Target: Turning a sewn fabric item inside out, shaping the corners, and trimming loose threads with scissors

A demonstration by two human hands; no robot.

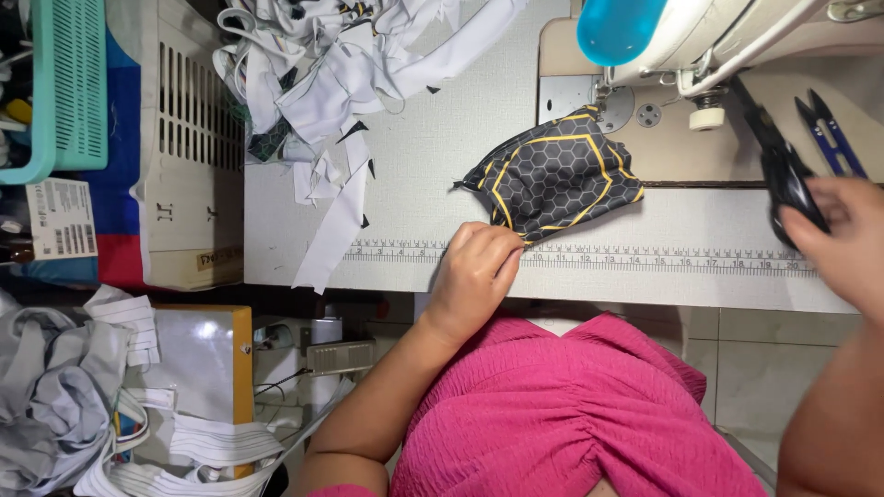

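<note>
Hexagon-patterned dark fabric piece point(555, 177) lay on the sewing table point(433, 138) just near of the machine's needle point(603, 92), seemingly already stitched; I saw my left hand point(474, 276) pinching its near edge and my right hand point(843, 235) gripping black scissors point(778, 156).

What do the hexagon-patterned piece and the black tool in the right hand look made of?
Hexagon-patterned piece: soft printed woven or knit fabric, matte; it folds and puckers at its edges. Black scissors in the right hand: probably metal blades, dark matte finish; the handles are hidden.
</note>
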